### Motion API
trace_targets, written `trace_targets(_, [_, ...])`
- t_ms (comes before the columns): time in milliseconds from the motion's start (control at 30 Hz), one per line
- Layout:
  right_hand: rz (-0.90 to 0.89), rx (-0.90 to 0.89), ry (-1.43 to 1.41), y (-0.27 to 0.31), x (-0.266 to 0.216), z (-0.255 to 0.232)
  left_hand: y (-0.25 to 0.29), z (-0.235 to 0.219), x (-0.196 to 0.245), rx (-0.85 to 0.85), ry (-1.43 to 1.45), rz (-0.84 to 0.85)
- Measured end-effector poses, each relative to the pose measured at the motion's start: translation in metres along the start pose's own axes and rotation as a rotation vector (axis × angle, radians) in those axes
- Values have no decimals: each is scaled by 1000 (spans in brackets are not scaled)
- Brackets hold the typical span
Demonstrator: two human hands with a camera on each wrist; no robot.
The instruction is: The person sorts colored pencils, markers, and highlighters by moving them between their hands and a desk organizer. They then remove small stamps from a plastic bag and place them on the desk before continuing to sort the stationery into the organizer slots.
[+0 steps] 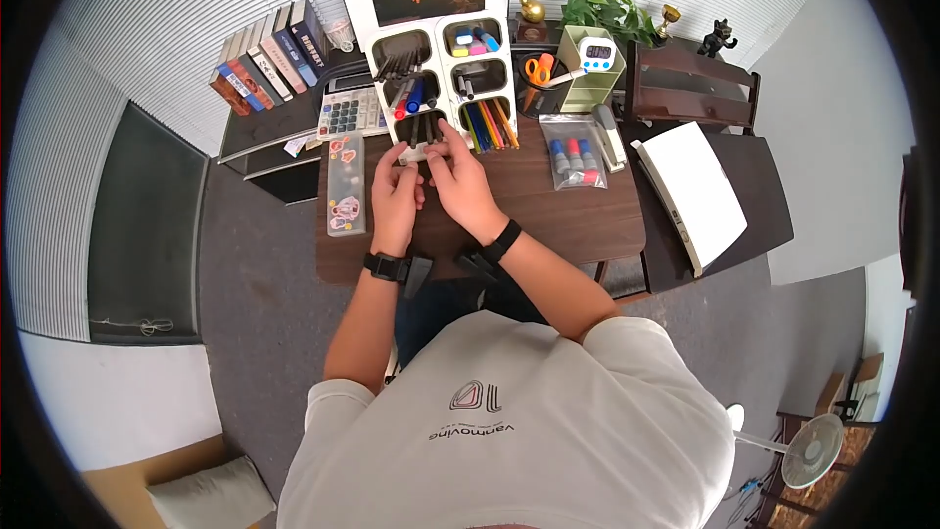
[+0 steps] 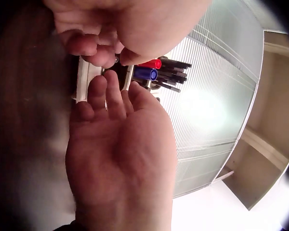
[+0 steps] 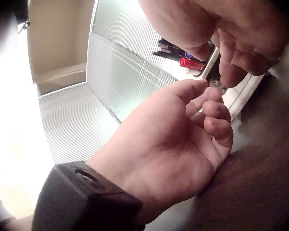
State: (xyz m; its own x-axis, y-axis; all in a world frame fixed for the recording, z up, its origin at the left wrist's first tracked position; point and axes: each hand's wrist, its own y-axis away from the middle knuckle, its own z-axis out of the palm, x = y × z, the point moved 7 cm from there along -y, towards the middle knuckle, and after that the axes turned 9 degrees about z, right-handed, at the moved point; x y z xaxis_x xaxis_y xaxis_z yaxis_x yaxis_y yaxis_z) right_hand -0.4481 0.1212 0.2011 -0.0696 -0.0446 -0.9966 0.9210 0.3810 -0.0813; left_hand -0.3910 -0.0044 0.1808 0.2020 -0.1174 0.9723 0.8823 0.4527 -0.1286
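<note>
A white desk organizer (image 1: 438,61) with several compartments stands at the back of the wooden desk. Both hands are at its lower left compartment, which contains dark pens (image 1: 422,125). The left hand (image 1: 395,198) reaches its bent fingers to the compartment's front edge. Beside it, the right hand (image 1: 462,186) has its index finger extended along the compartment's right side and its thumb lower down. In the right wrist view, the right fingertips lie close to the left ones at the opening. Blue and red markers (image 2: 146,73) show just above the hands. Between the fingertips, the view is partly hidden.
Colored pencils (image 1: 492,124) fill the lower right compartment. A translucent pencil case (image 1: 346,186) lies at the left, near a calculator (image 1: 352,116). At the right are a bag of small bottles (image 1: 574,155), a stapler (image 1: 609,137) and a pen cup with orange scissors (image 1: 539,69).
</note>
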Motion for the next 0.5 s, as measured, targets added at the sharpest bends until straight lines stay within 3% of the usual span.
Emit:
trace_targets(100, [-99, 79, 102, 15, -9, -4, 0, -1, -2, -3, -8, 25])
trace_targets(167, [-55, -8, 21, 31, -18, 2, -3, -3, -12, -18, -14, 23])
trace_targets(233, [-70, -29, 61, 42, -30, 0, -8, -4, -17, -72, -142, 154])
trace_targets(333, [-135, -70, 117, 65, -39, -13, 0, 10, -2, -147, -42, 11])
trace_targets(433, [-162, 181, -110, 66, -24, -61, 4, 12, 9, -137, -103, 9])
trace_targets(500, [56, 253, -352, 53, 6, -101, 10, 9, 11, -28, -97, 77])
